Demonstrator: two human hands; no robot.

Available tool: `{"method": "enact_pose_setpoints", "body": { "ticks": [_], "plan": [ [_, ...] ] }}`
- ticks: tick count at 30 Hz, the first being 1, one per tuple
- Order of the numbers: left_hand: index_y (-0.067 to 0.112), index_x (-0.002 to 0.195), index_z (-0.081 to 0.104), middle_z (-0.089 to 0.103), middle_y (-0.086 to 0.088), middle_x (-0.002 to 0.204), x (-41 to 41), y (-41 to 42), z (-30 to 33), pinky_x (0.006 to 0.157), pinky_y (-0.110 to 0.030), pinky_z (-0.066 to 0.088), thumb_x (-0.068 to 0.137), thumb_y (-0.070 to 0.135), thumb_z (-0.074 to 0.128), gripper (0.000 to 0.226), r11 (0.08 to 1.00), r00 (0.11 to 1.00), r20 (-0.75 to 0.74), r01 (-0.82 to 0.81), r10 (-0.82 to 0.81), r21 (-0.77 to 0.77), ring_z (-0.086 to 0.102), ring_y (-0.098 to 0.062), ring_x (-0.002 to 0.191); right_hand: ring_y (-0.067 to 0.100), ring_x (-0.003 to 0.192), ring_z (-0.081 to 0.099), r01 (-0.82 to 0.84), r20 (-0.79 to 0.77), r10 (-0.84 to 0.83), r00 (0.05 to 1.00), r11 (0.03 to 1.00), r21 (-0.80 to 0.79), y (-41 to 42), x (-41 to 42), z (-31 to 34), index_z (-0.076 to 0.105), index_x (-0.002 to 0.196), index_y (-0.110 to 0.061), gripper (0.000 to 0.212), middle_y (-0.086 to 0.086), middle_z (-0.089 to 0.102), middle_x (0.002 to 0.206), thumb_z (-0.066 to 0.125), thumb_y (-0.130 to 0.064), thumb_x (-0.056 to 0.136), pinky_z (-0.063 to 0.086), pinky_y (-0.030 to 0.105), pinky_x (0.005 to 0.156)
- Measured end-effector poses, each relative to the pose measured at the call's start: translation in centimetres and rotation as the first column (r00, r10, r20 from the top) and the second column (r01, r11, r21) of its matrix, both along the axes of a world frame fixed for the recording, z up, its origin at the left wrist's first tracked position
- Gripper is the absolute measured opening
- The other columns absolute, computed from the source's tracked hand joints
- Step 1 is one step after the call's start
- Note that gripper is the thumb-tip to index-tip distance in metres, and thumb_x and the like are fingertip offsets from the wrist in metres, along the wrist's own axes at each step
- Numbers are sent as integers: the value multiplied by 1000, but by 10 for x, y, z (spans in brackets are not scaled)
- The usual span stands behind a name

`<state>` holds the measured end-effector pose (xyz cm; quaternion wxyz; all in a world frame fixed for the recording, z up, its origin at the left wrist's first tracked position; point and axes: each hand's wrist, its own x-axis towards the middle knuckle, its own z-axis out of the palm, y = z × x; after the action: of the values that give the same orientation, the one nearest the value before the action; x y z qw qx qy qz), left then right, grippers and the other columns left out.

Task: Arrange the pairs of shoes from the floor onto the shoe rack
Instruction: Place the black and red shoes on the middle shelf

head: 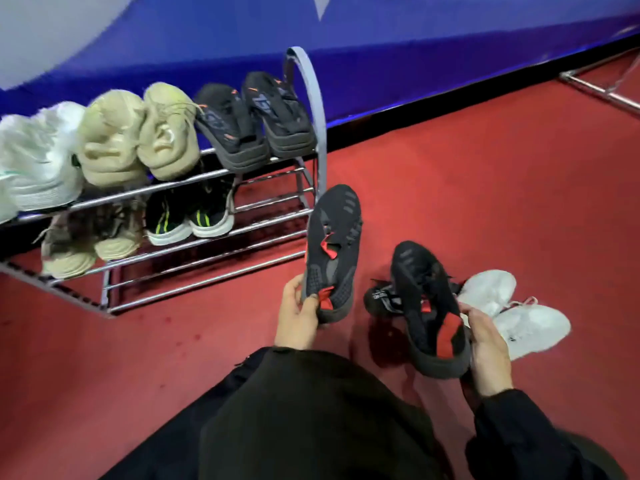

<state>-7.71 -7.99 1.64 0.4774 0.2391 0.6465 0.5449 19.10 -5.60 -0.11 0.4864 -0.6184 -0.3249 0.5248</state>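
We hold one black shoe in each hand above the red floor (pixel 450 174), just off the right end of the rack (pixel 311 109). Our left hand (pixel 298 317) grips the heel of the left shoe (pixel 332 251), fingers curled round the back of it. Its long axis runs from the hand up toward the rack, the toe nearly touching the right end frame. Our right hand (pixel 485 344) grips the heel of the right shoe (pixel 427 306) in the same way; that shoe points up and a little left, and sits farther from the rack.

The open space lies up and left of the left shoe: the right part of the lower shelf (pixel 270 216), beside the green-striped pair (pixel 188 216). The left hand is the nearer one, so we judge it should lead, toe first, with the right following beside it.

Both shoes are black knit with red tabs at the tongue and heel and dark soles. The top shelf looks full. A white pair (pixel 512 313) and another dark shoe (pixel 381 299) wait on the floor by the right hand.
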Motion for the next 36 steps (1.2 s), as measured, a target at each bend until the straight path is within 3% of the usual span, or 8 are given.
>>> {"method": "enact_pose_setpoints", "body": {
  "ticks": [2, 6, 12, 17, 21, 25, 28, 36],
  "plan": [
    [30, 123, 54, 70, -4, 119, -16, -3, 2, 77, -43, 58, 98, 7, 46, 36, 1000, 1000, -20, -11, 11, 1, 70, -30, 99, 23, 108, 70, -105, -34, 104, 994, 994, -23, 14, -30, 8, 75, 111, -16, 38, 7, 75, 116, 62, -43, 87, 54, 47, 98],
    [22, 131, 45, 65, 5, 106, -30, -13, -1, 44, -25, 52, 103, -2, 39, 38, 991, 997, 66, 40, -31, -131, 65, -19, 69, 20, 72, 66, -363, -271, 293, 917, 895, -259, 36, -104, 18, 69, 109, -20, 32, 8, 73, 94, 62, -46, 93, 53, 24, 50],
    [20, 130, 46, 64, -1, 106, -31, -22, -16, 42, -24, 55, 106, 1, 36, 32, 972, 985, 164, -20, 60, -235, 67, -19, 71, 23, 95, 73, -523, -109, 517, 849, 792, -315, 48, -147, 9, 80, 93, -19, 45, 8, 78, 103, 74, -59, 73, 53, 41, 93],
    [29, 115, 49, 62, -2, 114, -25, -25, -14, 48, -27, 58, 105, 1, 36, 32, 975, 988, 143, 85, -56, -207, 71, -14, 71, 26, 83, 70, -661, -223, 638, 737, 612, -434, 50, -132, 23, 69, 108, -26, 46, 10, 72, 106, 85, -41, 68, 56, 37, 64],
    [34, 109, 59, 72, 1, 98, -15, -25, -12, 52, -36, 59, 88, 23, 51, 25, 993, 996, -89, 15, -25, -114, 69, -13, 61, 29, 74, 56, -537, -266, 470, 842, 773, -336, 58, -107, 21, 56, 85, -14, 37, 18, 56, 85, 70, -16, 50, 50, 34, 69],
    [35, 95, 68, 74, 18, 81, -17, -32, 1, 75, -33, 53, 68, 41, 43, 36, 974, 941, -251, -211, 226, 88, 67, -13, 79, 34, 98, 62, -459, -364, 352, 862, 847, -268, 52, -84, 42, 66, 114, -3, 45, 22, 66, 108, 63, -21, 73, 49, 48, 98],
    [28, 91, 66, 69, 12, 77, -28, -29, 28, 72, -33, 47, 73, 31, 42, 30, 936, 905, -258, -298, 339, 186, 59, -12, 75, 35, 106, 64, -472, -398, 371, 839, 860, -192, 50, -85, 53, 64, 126, -4, 36, 21, 70, 121, 56, -9, 92, 54, 45, 92],
    [23, 110, 62, 69, -10, 97, -66, -13, 50, 62, -48, 59, 86, 33, 42, 32, 864, 823, -268, -497, 500, 86, 66, -35, 81, 36, 98, 53, -329, -461, 269, 845, 943, -52, 66, -150, 64, 56, 128, 5, 79, 28, 62, 109, 47, 0, 50, 45, 44, 88]
  ]
}}
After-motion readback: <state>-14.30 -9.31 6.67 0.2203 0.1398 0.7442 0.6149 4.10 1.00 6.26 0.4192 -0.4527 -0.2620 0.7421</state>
